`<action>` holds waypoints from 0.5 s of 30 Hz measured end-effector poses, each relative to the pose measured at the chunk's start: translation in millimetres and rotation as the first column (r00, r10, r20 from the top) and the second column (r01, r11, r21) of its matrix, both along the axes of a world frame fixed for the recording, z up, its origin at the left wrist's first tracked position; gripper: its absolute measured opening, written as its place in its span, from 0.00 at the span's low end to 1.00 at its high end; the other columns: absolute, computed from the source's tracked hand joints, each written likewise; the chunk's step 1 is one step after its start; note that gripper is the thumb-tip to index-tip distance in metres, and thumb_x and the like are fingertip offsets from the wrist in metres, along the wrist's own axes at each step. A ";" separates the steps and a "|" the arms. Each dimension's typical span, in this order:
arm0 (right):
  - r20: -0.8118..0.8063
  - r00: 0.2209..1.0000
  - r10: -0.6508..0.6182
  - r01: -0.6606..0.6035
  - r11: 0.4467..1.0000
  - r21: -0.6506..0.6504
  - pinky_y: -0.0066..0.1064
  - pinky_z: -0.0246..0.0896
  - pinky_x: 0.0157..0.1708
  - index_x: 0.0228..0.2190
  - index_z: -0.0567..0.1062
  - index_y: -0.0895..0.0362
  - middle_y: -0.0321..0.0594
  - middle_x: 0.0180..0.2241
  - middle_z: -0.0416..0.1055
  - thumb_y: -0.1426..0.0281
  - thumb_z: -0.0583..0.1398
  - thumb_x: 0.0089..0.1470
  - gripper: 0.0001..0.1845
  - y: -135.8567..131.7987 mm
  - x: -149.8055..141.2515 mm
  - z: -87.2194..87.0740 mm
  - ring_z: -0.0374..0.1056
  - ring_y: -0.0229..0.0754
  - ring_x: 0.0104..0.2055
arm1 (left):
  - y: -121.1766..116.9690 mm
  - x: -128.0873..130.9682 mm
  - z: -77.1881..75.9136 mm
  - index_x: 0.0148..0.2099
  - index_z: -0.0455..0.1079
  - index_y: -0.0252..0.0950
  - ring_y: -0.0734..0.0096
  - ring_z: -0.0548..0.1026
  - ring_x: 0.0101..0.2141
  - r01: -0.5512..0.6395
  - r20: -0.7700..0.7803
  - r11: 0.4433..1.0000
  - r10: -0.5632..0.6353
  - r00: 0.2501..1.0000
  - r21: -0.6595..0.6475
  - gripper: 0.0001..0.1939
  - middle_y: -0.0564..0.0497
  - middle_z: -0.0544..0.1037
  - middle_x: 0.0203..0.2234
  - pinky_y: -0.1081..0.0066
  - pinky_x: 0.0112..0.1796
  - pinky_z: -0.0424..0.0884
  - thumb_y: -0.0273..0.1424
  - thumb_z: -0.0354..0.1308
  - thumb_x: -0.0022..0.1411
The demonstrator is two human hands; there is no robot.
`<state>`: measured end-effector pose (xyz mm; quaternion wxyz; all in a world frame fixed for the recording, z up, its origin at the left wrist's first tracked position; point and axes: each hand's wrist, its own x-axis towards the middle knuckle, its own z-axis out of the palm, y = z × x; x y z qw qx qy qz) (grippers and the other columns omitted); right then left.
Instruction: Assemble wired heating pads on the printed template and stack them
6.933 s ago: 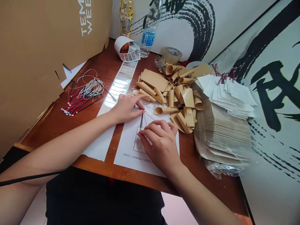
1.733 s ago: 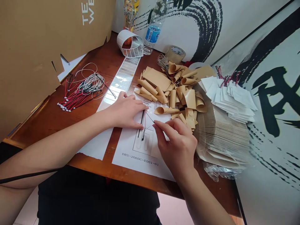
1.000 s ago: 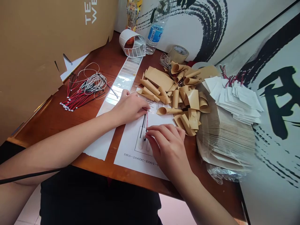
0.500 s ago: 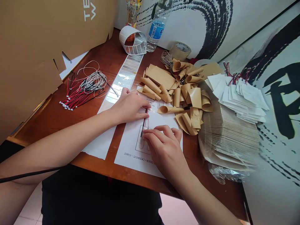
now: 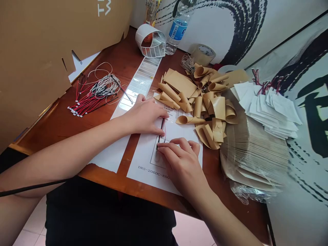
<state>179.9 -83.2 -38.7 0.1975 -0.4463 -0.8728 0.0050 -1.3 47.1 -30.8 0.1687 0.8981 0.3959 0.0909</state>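
Note:
A thin black and red wire lead [image 5: 161, 134] lies lengthwise over a white printed sheet [image 5: 139, 176] on the table. My left hand [image 5: 148, 114] is at its far end, with thumb and fingertips pressed on the wires against the paper. Closer to me, my right hand [image 5: 180, 157] pinches the near, black end of the lead between thumb and index finger. That end sits over the rectangle outline printed on the sheet. My right fingers cover part of the printed text and outline.
Left lies a bundle of red-black leads [image 5: 89, 97]. A label strip [image 5: 143, 73] runs back to its roll [image 5: 150, 39], beside a water bottle [image 5: 176, 32]. Rolled brown paper pieces [image 5: 198, 106], white packets [image 5: 269, 109] and a paper stack [image 5: 256, 153] fill the right. A cardboard box [image 5: 51, 44] stands left.
The whole view has shifted slightly to the right. Both hands keep nearly the same pose on the wire lead.

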 end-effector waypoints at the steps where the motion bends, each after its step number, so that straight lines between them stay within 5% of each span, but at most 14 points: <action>1: 0.004 1.000 0.002 -0.002 1.000 0.003 0.40 0.48 0.45 0.35 0.77 0.56 0.37 0.43 0.84 0.85 0.59 0.61 0.13 -0.1 0.1 -0.2 0.67 0.46 0.43 | -0.1 -0.1 0.1 0.54 0.78 0.43 0.49 0.72 0.54 0.001 -0.003 1.000 -0.001 1.000 -0.002 0.27 0.50 0.84 0.49 0.52 0.53 0.53 0.50 0.70 0.56; 15: -0.011 0.998 -0.067 0.067 0.996 0.054 0.41 0.50 0.44 0.35 0.79 0.54 0.37 0.43 0.83 0.80 0.61 0.63 0.11 -2.8 -1.3 1.6 0.66 0.46 0.43 | -6.5 0.1 3.0 0.61 0.74 0.42 0.44 0.69 0.56 0.040 -0.080 0.999 -0.038 0.996 0.027 0.35 0.47 0.81 0.53 0.49 0.55 0.53 0.55 0.67 0.56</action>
